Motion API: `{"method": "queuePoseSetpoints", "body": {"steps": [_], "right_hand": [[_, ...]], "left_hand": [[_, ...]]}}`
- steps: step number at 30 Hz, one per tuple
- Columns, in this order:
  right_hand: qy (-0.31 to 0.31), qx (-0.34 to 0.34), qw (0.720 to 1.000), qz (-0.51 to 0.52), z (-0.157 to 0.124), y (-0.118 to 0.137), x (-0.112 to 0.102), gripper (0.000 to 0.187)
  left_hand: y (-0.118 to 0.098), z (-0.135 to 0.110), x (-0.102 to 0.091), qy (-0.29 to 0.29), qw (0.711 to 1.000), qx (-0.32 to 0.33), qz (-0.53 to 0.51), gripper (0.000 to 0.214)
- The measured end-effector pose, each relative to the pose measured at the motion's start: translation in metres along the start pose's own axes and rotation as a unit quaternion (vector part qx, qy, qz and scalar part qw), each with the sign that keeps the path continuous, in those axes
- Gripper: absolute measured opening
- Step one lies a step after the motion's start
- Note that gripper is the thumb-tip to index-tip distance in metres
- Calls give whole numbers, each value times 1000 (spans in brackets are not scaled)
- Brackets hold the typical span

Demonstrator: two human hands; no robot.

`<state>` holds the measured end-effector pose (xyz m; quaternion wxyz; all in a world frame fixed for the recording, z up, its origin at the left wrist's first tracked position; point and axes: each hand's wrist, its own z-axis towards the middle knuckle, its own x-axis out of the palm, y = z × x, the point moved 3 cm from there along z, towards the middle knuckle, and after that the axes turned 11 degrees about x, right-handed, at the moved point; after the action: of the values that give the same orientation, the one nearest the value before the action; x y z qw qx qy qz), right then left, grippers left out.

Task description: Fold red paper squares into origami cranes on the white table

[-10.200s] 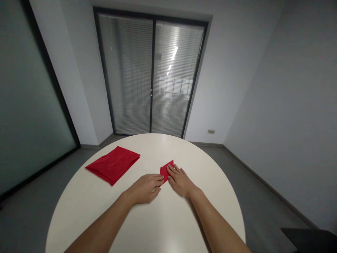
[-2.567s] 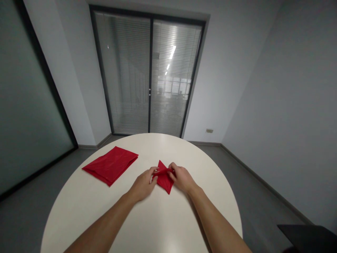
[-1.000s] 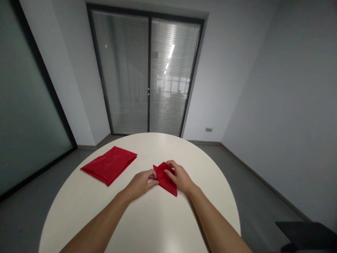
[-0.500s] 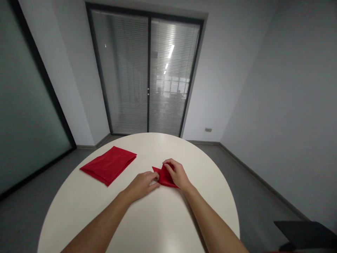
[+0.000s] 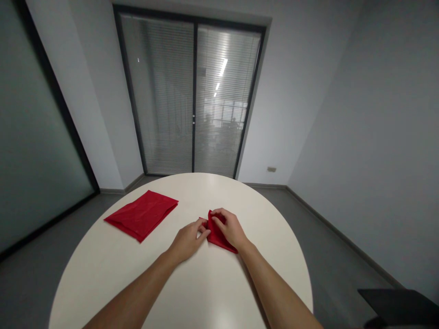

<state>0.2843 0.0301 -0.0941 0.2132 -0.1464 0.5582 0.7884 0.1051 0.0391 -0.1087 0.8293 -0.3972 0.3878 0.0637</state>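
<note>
A small folded red sheet, thin like a paper or cloth napkin, lies on the table between my hands. At its left edge, my left hand pinches a corner between thumb and fingers. My right hand is curled over the upper right part, thumb and fingers closed on a raised flap. The fingers hide some of the folds. Farther left rests a larger red folded sheet of similar look, flat and creased, touched by neither hand.
Both sheets are on a round white table. A black chair part shows at the lower right, beside the table. Beyond the table stand a glazed partition with blinds and plain walls.
The small sheet has turned slightly, its lower right corner now nearer me, and its flap has shifted left. My left hand's fingers have closed in at its left edge.
</note>
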Motion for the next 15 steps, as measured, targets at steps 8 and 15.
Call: {"method": "queuePoseSetpoints", "body": {"steps": [8, 15], "right_hand": [[-8, 11, 1000, 17, -3, 3, 0, 17], [4, 25, 1000, -13, -5, 2, -1, 40]], "left_hand": [[1, 2, 3, -28, 999, -15, 11, 17], [5, 4, 6, -42, 999, -14, 12, 16]]}}
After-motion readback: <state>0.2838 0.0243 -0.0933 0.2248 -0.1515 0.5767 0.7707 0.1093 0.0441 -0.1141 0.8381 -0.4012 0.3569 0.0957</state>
